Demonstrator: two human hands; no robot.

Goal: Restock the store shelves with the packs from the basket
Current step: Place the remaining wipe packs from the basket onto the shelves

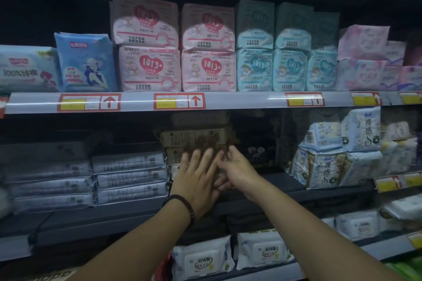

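- Tan packs (194, 138) lie stacked flat on the middle shelf (285, 191), between grey flat packs (130, 175) and pale blue packs (319, 166).
- Left hand (198, 178), dark bead bracelet (182, 205) at the wrist: fingers straight and spread, pressed against the front of the stack.
- Right hand (237, 169): thumb against the stack, fingers curled beneath. The area is blurred, so it cannot be told whether the hand grips a pack.
- Pink packs (205, 68) stand on the shelf above.
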